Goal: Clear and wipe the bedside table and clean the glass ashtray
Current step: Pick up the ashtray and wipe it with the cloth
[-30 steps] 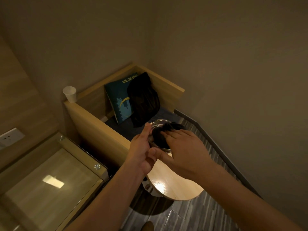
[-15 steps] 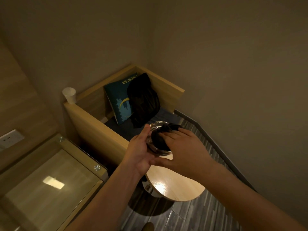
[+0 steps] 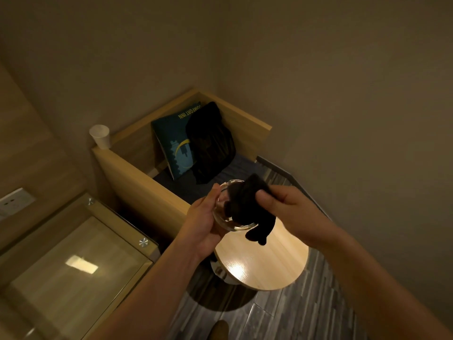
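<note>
My left hand (image 3: 203, 222) holds a clear glass ashtray (image 3: 226, 222) by its left rim, tilted toward me in the air above the round wooden table (image 3: 274, 263). My right hand (image 3: 286, 207) pinches a black cloth (image 3: 247, 204) that lies across the ashtray's bowl, with one end hanging below the rim. The cloth hides most of the ashtray's inside. The glass-topped bedside table (image 3: 73, 266) sits at the lower left.
A wooden bench seat (image 3: 137, 177) in the corner holds a blue cushion (image 3: 174, 141) and a black garment (image 3: 210, 143). A white paper cup (image 3: 100, 136) stands on the bench's corner ledge. A wall socket (image 3: 14, 201) is at far left. Walls close in on the right.
My right hand has drawn back to the right, lifting the cloth partly out of the ashtray so it now drapes over the rim. The ashtray stays in my left hand.
</note>
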The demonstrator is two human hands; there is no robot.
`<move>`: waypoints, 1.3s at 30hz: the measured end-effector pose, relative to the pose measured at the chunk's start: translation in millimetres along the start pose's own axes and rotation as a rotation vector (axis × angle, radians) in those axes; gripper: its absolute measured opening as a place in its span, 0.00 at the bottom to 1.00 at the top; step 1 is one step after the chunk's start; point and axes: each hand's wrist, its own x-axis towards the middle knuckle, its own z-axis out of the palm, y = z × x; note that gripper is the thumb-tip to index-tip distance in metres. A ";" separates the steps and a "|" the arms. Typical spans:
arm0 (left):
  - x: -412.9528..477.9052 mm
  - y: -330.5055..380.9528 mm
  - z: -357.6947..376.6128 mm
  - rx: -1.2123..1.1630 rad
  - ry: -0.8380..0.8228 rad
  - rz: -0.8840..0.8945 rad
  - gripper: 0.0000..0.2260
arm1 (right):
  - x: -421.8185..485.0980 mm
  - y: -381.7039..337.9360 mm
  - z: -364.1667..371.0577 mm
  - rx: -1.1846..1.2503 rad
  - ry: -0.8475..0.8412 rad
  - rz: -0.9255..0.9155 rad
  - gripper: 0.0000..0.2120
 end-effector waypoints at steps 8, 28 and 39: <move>25.3 -25.8 -2.7 -0.081 -0.003 -0.029 0.26 | -24.5 75.0 -13.0 0.993 0.264 0.136 0.34; 150.3 -150.8 -93.8 -0.063 0.102 -0.154 0.31 | 118.0 460.2 59.9 0.760 0.422 0.659 0.16; 163.4 -176.0 -135.4 -0.128 0.052 -0.100 0.49 | 139.0 512.7 77.9 -0.470 0.535 0.626 0.18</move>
